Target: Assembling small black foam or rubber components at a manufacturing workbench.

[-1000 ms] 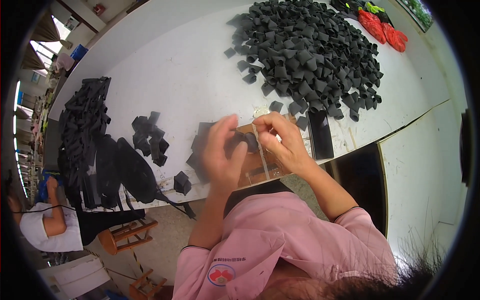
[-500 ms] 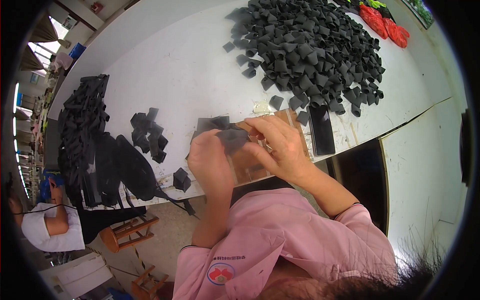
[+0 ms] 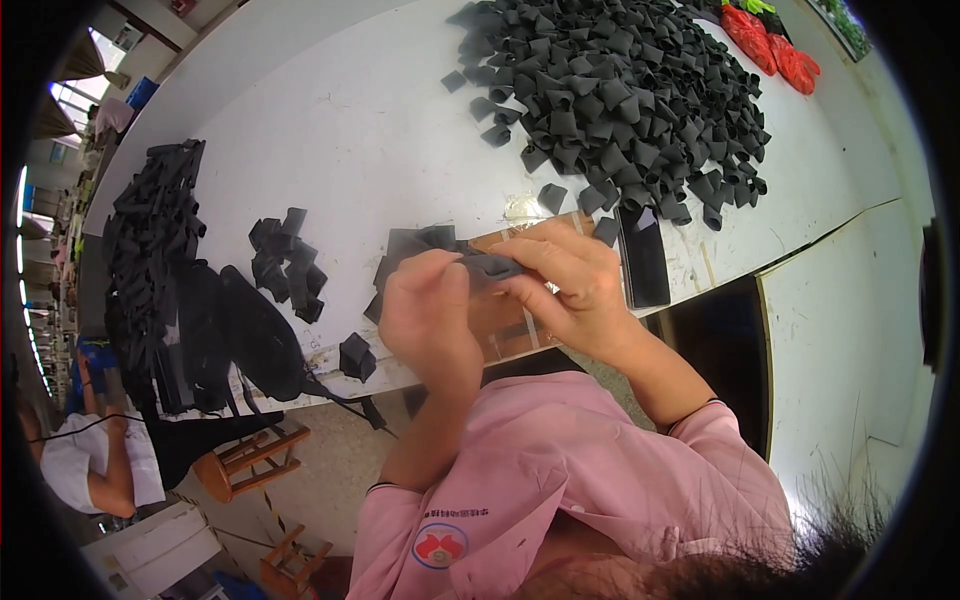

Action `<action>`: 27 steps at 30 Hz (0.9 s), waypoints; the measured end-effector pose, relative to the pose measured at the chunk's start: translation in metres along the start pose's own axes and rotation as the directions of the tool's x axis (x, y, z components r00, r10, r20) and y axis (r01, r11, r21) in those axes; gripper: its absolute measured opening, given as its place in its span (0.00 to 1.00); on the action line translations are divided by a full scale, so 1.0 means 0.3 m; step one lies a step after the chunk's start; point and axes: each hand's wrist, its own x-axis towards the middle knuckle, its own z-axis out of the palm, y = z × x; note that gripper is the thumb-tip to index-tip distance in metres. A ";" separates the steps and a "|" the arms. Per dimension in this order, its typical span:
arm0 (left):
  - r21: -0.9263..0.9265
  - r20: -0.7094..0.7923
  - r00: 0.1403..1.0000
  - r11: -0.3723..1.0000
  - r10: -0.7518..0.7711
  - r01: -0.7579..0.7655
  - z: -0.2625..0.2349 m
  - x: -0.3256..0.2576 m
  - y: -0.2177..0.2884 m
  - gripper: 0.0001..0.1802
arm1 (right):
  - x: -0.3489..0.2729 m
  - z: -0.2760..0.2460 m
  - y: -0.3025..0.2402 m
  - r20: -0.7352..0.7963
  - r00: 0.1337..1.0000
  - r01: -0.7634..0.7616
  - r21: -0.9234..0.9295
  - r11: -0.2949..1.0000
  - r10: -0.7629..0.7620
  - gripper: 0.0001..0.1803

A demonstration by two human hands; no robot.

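Between my two hands is a small black fabric piece, held over a brown board at the table's near edge. My left hand pinches its left end, and the fingers of my right hand grip its right end. Fingers partly hide the piece, so its full shape does not show. Several flat black pieces lie beside my left hand on the table. Just right of my right hand, one small black piece rests at the board's edge.
A large heap of folded black pieces covers the far right of the white table. Black strips are piled at left, near a smaller cluster. A dark phone-like slab lies right. Another person sits at lower left.
Both hands have shifted slightly right with the black fabric piece. It was spread more openly between them before and now looks narrower, folded between the fingers. The co-worker's arm has lowered.
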 end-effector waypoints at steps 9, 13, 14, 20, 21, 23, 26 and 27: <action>0.012 0.050 0.997 0.998 -0.057 0.056 -0.029 0.004 -0.021 0.03 | -0.022 0.005 0.059 0.179 0.981 -0.108 0.148 0.983 0.080 0.11; 0.007 0.032 0.992 0.993 -0.119 0.119 -0.060 -0.016 -0.040 0.03 | -0.029 0.005 0.039 0.193 0.972 -0.148 0.068 0.987 0.133 0.12; -0.013 0.034 0.988 0.989 -0.147 0.148 -0.061 -0.013 -0.042 0.02 | -0.027 0.002 0.032 0.192 0.972 -0.148 0.068 0.987 0.133 0.12; -0.064 0.035 0.998 0.997 -0.048 0.050 0.012 0.032 0.028 0.03 | 0.003 -0.012 0.030 0.038 0.997 -0.071 0.165 0.984 0.066 0.12; -0.042 0.013 0.993 0.993 -0.114 0.114 0.014 0.039 0.036 0.03 | 0.016 -0.033 0.028 0.145 0.978 -0.176 0.201 0.964 0.148 0.12; -0.057 0.016 0.989 0.988 -0.146 0.146 0.008 0.042 0.042 0.03 | 0.011 -0.033 0.039 0.199 0.957 -0.255 0.240 0.937 0.210 0.14; -0.076 0.002 0.974 0.971 -0.228 0.228 -0.018 0.042 0.040 0.02 | -0.011 -0.027 0.052 0.199 0.964 -0.221 0.223 0.949 0.178 0.13; -0.083 -0.013 0.960 0.958 -0.278 0.276 -0.026 0.039 0.035 0.02 | -0.015 -0.029 0.051 0.199 0.963 -0.223 0.224 0.949 0.180 0.13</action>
